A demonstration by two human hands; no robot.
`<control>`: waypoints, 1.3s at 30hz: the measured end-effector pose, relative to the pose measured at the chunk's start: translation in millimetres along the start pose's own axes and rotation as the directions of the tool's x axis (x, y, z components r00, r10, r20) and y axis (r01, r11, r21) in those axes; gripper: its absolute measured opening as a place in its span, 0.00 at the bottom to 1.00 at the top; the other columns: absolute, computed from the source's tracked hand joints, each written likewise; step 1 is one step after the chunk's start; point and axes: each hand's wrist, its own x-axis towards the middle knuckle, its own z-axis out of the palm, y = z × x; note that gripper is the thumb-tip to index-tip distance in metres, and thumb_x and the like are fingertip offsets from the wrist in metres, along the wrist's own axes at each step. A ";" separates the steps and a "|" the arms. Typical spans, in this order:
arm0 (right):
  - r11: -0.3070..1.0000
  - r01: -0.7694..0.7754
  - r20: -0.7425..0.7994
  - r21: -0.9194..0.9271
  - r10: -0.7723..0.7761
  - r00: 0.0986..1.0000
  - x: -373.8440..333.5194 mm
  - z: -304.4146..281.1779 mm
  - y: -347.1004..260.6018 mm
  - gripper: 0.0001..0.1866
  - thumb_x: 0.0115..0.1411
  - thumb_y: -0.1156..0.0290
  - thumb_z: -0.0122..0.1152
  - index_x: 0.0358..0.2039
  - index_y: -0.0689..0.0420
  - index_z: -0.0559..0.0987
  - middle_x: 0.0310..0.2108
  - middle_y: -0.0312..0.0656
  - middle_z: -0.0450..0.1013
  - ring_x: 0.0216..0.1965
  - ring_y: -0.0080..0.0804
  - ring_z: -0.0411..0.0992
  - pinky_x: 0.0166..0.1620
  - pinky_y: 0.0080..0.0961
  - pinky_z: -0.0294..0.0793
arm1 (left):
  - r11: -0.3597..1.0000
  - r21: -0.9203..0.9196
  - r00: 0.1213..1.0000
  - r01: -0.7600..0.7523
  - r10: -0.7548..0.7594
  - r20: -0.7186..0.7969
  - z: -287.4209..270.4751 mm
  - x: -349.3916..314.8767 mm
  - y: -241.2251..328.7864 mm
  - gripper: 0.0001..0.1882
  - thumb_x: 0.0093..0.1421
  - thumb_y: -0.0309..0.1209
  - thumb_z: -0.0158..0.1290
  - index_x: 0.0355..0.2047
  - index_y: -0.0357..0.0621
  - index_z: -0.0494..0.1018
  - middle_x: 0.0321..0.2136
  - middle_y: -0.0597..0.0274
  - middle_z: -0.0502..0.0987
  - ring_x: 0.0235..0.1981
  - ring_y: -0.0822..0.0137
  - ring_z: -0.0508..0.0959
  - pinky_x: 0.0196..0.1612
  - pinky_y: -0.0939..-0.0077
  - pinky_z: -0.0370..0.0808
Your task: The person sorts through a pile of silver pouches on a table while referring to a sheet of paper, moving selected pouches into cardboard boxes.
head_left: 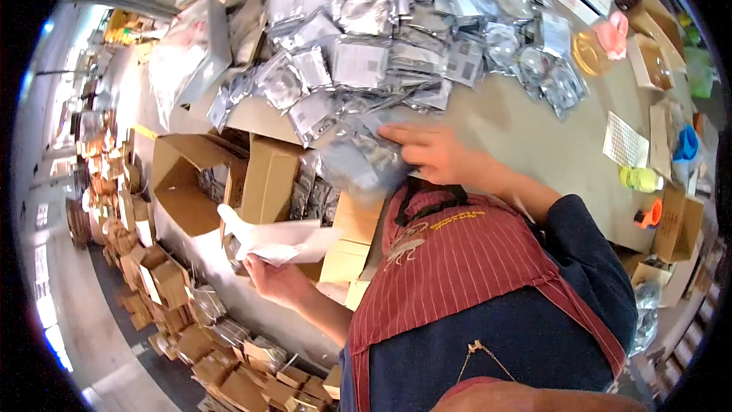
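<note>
Two hands around one open box (268, 183), and the setup kinda makes sense. The left hand (278, 284) is at the box's near side, fingers looking closed on the edge of a white sheet (286, 241) — paper or plastic, can't tell — that slants across the near part of the box's opening. Pinching just the edge probably leaves the rest uncovered, since the packets (311, 200) inside show past it. The right hand (436, 154) is off the box's far right corner, fingertips at a clear bag (354, 162) over the far edge. Both are blurry, so I can't tell if it's gripping or just touching. The big pile (364, 61) lies just beyond the box on the table (526, 130), I'd guess for easy reach. The second box (177, 192) gapes open right beside it, on the left. The tape roll (591, 53) sits well to the box's right — likely so it's out of the way.
</note>
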 end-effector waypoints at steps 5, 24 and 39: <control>0.926 0.315 0.043 -0.209 -0.313 0.949 6.2 -32.4 -14.3 0.09 0.48 0.77 0.61 0.19 0.58 0.68 0.54 0.50 0.72 0.54 0.45 0.72 0.55 0.39 0.76 | 0.999 0.023 0.997 0.041 -0.040 -0.064 -57.7 -19.8 -2.7 0.16 0.64 0.30 0.46 0.50 0.34 0.67 0.46 0.52 0.74 0.49 0.61 0.74 0.49 0.64 0.73; 0.688 -0.329 -0.060 -0.647 0.383 0.922 -173.3 -93.8 -60.4 0.11 0.45 0.75 0.57 0.32 0.55 0.71 0.46 0.43 0.74 0.49 0.39 0.74 0.59 0.36 0.71 | 0.946 0.190 0.919 0.262 -0.305 0.250 48.1 35.1 -67.4 0.18 0.62 0.31 0.51 0.50 0.33 0.68 0.49 0.50 0.73 0.48 0.57 0.75 0.50 0.62 0.74; 0.247 -0.680 -0.027 -0.690 0.930 0.365 -190.9 -125.3 -88.2 0.38 0.47 0.72 0.63 0.61 0.40 0.66 0.34 0.42 0.72 0.37 0.42 0.75 0.53 0.46 0.71 | 0.934 0.237 0.814 0.269 -0.352 0.462 105.0 20.2 -88.5 0.17 0.67 0.31 0.46 0.51 0.31 0.67 0.47 0.49 0.73 0.48 0.61 0.74 0.51 0.68 0.71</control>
